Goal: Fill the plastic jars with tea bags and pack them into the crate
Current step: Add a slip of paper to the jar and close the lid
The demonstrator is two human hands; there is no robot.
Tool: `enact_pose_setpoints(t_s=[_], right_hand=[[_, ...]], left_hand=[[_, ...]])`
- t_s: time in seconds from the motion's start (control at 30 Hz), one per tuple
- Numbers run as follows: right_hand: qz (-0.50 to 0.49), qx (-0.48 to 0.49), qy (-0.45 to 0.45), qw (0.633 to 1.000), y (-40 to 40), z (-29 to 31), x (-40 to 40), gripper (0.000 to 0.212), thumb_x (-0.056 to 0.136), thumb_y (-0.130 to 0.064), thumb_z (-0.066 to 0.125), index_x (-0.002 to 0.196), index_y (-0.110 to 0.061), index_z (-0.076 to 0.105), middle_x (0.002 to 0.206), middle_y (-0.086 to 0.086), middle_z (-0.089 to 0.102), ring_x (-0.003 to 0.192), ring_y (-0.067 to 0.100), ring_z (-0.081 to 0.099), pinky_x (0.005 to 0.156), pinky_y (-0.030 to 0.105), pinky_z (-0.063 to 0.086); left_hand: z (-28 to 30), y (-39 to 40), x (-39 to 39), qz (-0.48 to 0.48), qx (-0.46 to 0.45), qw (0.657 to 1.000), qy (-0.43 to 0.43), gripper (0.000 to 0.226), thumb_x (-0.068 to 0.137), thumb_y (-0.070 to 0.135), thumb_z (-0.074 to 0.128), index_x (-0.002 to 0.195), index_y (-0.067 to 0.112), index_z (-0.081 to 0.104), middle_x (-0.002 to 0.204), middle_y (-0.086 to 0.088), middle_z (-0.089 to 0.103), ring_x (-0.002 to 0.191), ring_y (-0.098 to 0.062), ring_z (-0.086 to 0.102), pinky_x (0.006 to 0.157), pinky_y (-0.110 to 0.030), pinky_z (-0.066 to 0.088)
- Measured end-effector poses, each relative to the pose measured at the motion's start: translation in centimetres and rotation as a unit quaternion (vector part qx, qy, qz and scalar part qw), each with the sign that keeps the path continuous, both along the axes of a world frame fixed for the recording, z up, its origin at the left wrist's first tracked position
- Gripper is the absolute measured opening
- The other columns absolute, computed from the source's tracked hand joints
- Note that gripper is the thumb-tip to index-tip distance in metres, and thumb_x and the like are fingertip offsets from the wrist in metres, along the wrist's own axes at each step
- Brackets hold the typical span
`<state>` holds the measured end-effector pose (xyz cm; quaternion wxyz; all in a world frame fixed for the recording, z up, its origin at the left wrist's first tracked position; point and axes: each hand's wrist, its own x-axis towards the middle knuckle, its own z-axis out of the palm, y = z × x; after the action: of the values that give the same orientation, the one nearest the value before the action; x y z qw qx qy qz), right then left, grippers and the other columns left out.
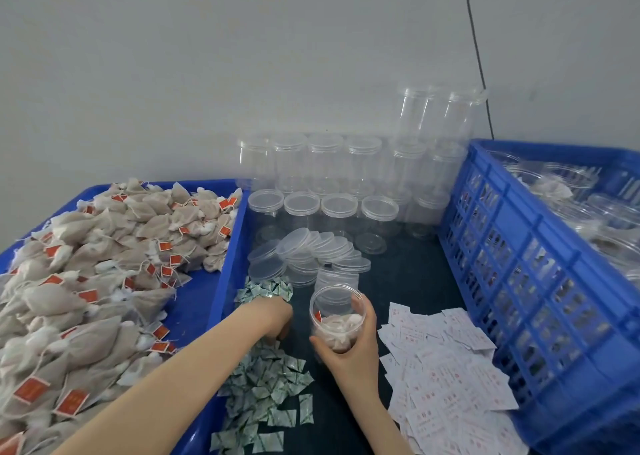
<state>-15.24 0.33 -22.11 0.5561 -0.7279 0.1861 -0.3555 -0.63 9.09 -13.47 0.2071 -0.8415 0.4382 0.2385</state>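
My right hand [349, 349] grips a clear plastic jar [336, 318] with tea bags in its bottom, held tilted over the dark table. My left hand [275, 318] reaches down into a strip of small green-and-white sachets [266, 382], fingers curled among them; what they hold is hidden. A heap of beige tea bags with red tags [86, 281] fills the blue tray [228, 247] on the left. The blue crate [519, 264] at the right holds several filled jars [561, 184].
Empty clear jars [325, 164] stand in rows against the wall, some stacked. Loose clear lids [311, 250] lie piled behind my hands. White paper slips with red print [446, 375] are spread at the right front. A black cable [479, 56] hangs down the wall.
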Motion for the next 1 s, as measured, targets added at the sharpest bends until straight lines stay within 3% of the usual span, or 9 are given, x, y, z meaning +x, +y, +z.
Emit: enact_pose_setpoints(t_s=[0.13,0.2,0.4,0.57,0.7,0.77,0.83,1.0], right_hand=[[0.0,0.002,0.003,1.0,-0.1,-0.1,0.0,0.098,0.056,-0.047,0.085,0.135,-0.061,0.029,0.139,-0.032,0.043,0.133,-0.006,0.041,0.099,0.009,0.037],[-0.001,0.004,0.005,1.0,-0.1,-0.2,0.1,0.098,0.056,-0.047,0.085,0.136,-0.06,0.03,0.139,-0.032,0.044,0.132,-0.006,0.041,0.1,0.013,0.038],[-0.005,0.008,0.011,1.0,-0.1,-0.4,0.1,0.099,0.056,-0.048,0.086,0.136,-0.061,0.029,0.138,-0.034,0.044,0.131,-0.008,0.042,0.097,0.01,0.038],[-0.007,0.01,0.013,1.0,-0.1,-0.3,0.0,0.099,0.056,-0.048,0.086,0.136,-0.061,0.028,0.139,-0.031,0.044,0.131,-0.005,0.043,0.1,0.018,0.039],[-0.011,0.008,0.017,1.0,-0.1,-0.2,0.0,0.099,0.056,-0.049,0.085,0.135,-0.063,0.028,0.139,-0.033,0.044,0.13,-0.007,0.042,0.098,0.017,0.039],[-0.013,0.007,0.019,1.0,0.0,-0.2,-0.1,0.1,0.055,-0.049,0.086,0.135,-0.063,0.028,0.138,-0.034,0.044,0.129,-0.009,0.043,0.097,0.017,0.04],[-0.013,0.009,0.022,1.0,0.0,-0.3,0.0,0.1,0.055,-0.048,0.086,0.136,-0.062,0.029,0.138,-0.033,0.045,0.127,-0.008,0.045,0.097,0.021,0.044],[-0.017,0.017,0.038,0.999,0.0,-0.4,0.1,0.101,0.056,-0.049,0.087,0.138,-0.058,0.029,0.139,-0.031,0.045,0.128,-0.001,0.049,0.099,0.038,0.051]], left_hand=[[-0.4,0.3,0.3,0.021,-0.03,0.999,0.002,0.029,0.091,0.001,0.05,0.115,0.005,0.066,0.117,-0.013,0.064,0.104,-0.031,0.062,0.09,-0.037,0.051],[-0.3,0.3,0.5,0.027,-0.06,0.998,-0.008,0.029,0.089,0.002,0.049,0.112,0.007,0.066,0.114,-0.012,0.065,0.097,-0.029,0.062,0.086,-0.036,0.05],[0.9,0.0,1.1,0.052,-0.274,0.96,-0.016,0.016,0.091,0.013,0.053,0.099,0.014,0.067,0.103,-0.003,0.066,0.092,-0.019,0.061,0.074,-0.024,0.044],[2.9,0.4,0.9,0.129,-0.449,0.882,0.06,0.014,0.088,0.009,0.058,0.085,0.02,0.066,0.082,0.005,0.067,0.071,-0.001,0.057,0.06,-0.005,0.04],[4.6,0.6,0.1,0.187,-0.588,0.776,0.129,0.012,0.085,0.013,0.066,0.088,0.025,0.065,0.08,0.008,0.069,0.075,-0.004,0.064,0.071,-0.012,0.051],[5.2,0.5,-0.7,0.185,-0.601,0.749,0.208,0.018,0.083,0.013,0.07,0.092,0.025,0.062,0.079,0.007,0.068,0.073,-0.005,0.066,0.07,-0.017,0.053],[4.9,0.1,-1.7,0.16,-0.572,0.763,0.254,0.02,0.08,0.012,0.073,0.089,0.025,0.061,0.079,0.005,0.069,0.072,-0.008,0.067,0.069,-0.018,0.054],[3.7,-0.8,-2.7,0.093,-0.519,0.829,0.186,0.023,0.077,0.016,0.076,0.078,0.034,0.063,0.082,0.011,0.07,0.076,0.0,0.066,0.068,-0.011,0.049]])
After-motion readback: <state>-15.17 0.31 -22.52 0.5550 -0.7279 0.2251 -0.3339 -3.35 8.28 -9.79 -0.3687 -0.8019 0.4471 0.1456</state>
